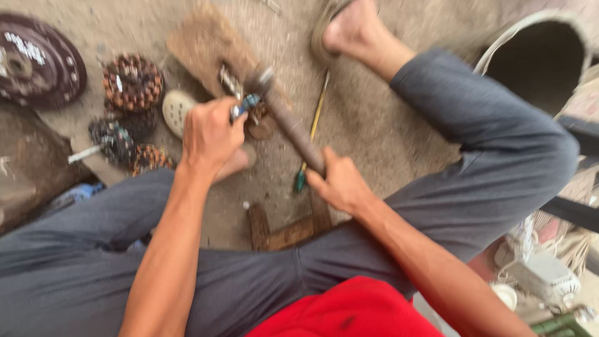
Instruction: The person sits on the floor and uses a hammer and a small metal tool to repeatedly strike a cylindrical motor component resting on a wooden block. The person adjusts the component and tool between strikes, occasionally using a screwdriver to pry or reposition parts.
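I'm gripping the hammer (pixel 293 128) in my right hand (pixel 340 184), striking the small tool (pixel 244 105) my left hand (pixel 209 134) is clutching at eleven o'clock; next blow needs aim.

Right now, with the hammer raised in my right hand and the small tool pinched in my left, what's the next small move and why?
Probably steady first, then bring the hammer down short. The left hand pinches a small blue-handled tool by the wooden block, and the hammer's head hangs just beside it in the right hand. The picture is blurred, so aim looks unsettled and the fingers sit close.

Grey trousers (pixel 474 156), red shirt (pixel 349 309), bare arms
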